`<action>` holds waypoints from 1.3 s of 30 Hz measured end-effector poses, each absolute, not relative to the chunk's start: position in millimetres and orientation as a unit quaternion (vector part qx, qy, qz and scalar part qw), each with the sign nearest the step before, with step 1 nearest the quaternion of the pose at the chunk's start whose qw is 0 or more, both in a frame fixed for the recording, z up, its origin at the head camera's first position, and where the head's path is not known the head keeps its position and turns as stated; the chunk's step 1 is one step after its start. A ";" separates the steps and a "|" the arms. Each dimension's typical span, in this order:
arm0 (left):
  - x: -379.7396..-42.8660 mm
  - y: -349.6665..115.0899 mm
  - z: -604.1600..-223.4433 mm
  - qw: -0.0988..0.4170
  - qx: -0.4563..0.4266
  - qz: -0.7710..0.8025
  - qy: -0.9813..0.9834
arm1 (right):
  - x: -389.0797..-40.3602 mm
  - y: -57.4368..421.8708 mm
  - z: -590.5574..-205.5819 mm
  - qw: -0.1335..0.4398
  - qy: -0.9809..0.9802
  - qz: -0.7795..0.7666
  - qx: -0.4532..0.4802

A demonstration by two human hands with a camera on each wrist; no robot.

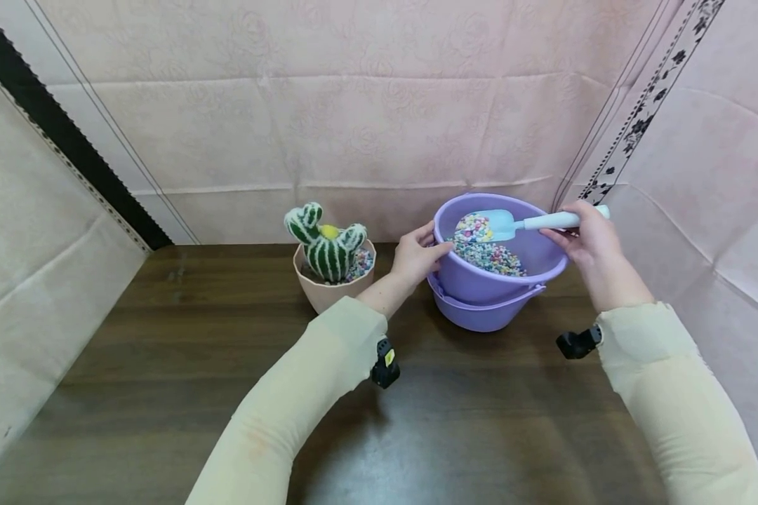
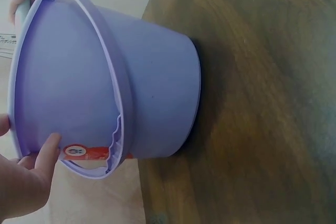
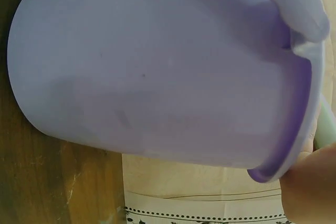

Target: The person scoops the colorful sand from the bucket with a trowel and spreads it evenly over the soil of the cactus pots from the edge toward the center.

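A purple bucket stands at the back right of the table, with small multicoloured pebbles inside. My left hand holds its left rim, thumb at the top edge and fingers along the outside wall. In my right hand is the handle of a light blue hand trowel, held level over the bucket's opening. Pastel pebbles lie heaped on the trowel's blade. The right wrist view shows the right hand close against the bucket's rim, with part of the trowel handle behind.
Left of the bucket, a knitted green cactus with a yellow top sits in a pale pink pot, with pebbles at its right side. The bucket's bail hangs down in front. Cloth-covered walls bound the dark wooden table.
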State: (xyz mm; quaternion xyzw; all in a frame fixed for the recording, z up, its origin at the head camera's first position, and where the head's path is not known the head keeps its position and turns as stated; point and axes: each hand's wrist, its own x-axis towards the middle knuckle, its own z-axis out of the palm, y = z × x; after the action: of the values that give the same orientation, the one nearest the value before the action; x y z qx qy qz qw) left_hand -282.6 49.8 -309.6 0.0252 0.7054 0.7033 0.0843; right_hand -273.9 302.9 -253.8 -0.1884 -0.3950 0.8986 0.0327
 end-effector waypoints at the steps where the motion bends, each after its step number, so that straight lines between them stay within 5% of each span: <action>1: -282.6 50.0 -310.7 0.085 0.024 0.707 0.702 | -273.7 303.8 -254.1 0.031 -0.395 0.898 -0.191; 10: -278.3 44.0 -318.6 0.062 0.043 0.683 0.726 | -271.5 304.6 -255.4 0.027 -0.391 0.899 -0.196; 21: -271.4 20.8 -315.6 -0.040 0.131 0.607 0.783 | -274.3 301.6 -250.4 0.027 -0.381 0.902 -0.199; 29: -262.3 -11.2 -310.5 -0.046 0.153 0.603 0.782 | -274.9 297.9 -249.5 0.026 -0.375 0.905 -0.202; 39: -249.7 -45.9 -310.8 0.013 0.164 0.592 0.789 | -276.1 294.6 -247.8 0.023 -0.386 0.898 -0.208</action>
State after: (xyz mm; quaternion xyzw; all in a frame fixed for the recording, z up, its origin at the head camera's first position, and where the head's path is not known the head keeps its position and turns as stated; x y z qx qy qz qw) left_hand -249.7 -45.9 -310.8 0.1643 0.7890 0.5919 0.0127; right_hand -276.1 294.6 -247.8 -0.2077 -0.3861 0.8985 0.0231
